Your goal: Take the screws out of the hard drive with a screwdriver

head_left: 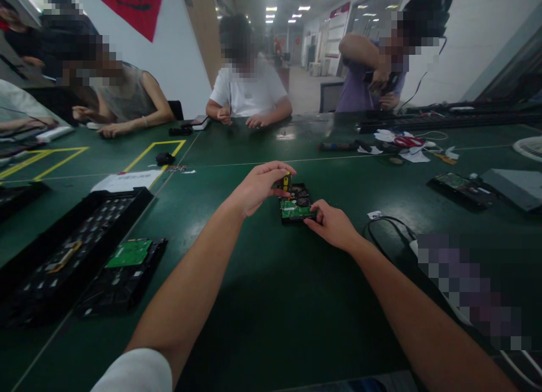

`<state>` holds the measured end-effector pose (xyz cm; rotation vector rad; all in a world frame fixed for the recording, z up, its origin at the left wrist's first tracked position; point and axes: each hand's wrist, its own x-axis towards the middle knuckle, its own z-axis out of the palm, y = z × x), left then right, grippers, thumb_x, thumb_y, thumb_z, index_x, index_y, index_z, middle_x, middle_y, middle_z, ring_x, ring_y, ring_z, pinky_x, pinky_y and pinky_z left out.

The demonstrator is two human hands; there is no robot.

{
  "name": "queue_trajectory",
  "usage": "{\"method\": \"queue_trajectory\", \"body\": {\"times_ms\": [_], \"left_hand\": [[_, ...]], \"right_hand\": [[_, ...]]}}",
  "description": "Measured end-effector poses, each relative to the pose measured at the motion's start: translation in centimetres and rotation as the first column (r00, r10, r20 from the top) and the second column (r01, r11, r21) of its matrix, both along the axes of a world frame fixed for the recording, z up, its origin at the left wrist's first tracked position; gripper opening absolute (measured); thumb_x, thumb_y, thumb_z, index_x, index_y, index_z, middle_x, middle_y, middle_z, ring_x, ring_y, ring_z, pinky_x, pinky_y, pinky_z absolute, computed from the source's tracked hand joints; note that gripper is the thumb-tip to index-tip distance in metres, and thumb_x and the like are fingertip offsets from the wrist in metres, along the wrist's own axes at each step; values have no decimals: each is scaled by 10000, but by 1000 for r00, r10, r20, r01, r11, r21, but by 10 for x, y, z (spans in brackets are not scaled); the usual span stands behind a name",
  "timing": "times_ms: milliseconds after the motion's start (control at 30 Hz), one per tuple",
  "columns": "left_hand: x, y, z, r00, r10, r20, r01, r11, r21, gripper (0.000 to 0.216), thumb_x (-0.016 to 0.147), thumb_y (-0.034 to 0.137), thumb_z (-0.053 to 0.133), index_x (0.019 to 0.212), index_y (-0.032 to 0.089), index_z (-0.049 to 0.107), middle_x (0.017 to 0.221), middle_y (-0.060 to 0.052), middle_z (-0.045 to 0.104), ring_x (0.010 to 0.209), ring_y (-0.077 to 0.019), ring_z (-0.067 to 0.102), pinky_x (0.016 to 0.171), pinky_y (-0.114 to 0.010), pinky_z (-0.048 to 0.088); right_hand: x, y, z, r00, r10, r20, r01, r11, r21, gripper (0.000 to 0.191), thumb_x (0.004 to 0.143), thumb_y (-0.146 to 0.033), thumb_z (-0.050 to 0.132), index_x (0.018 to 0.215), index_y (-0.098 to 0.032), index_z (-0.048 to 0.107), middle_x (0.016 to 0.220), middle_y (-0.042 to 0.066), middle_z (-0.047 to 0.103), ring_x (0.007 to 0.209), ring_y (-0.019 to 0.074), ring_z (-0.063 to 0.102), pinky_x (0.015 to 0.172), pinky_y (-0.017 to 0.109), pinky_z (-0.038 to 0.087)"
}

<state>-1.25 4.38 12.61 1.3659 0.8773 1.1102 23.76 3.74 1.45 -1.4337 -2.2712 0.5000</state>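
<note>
A hard drive (295, 204) with a green circuit board on top lies on the dark green table (262, 301), in the middle of the view. My left hand (258, 184) is closed around a small yellow and black screwdriver (287, 181) that stands upright over the drive's far end. My right hand (332, 225) grips the drive's near right corner and holds it against the table.
Another drive with a green board (127, 268) and a black tray (55, 256) lie at the left. A black cable (387, 228) curls beside my right hand. More drives (461, 186), scissors (409, 141) and paper scraps lie at the right. Several people sit along the far side.
</note>
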Motion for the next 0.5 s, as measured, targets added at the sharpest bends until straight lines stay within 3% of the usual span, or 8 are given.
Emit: {"method": "queue_trajectory", "body": {"times_ms": [200,500], "left_hand": [[0,-2,0,997,-20,-70,22,1000,23,260,853,427,773,929,180,748,955,-47,653,860,-147,600,685,-242,546],[-3,-2,0,989,-37,-144,44,998,45,326,864,476,744,1023,193,781,1084,-78,713,924,-174,633,689,-252,551]], "right_hand": [[2,1,-2,1000,15,7,-15,1000,2,279,927,-339,702,1135,-251,538,804,-23,662,690,169,610,615,294,365],[1,-2,4,1000,3,3,-3,1000,-23,274,929,-341,697,1138,-250,545,800,-22,669,690,170,612,617,293,364]]}}
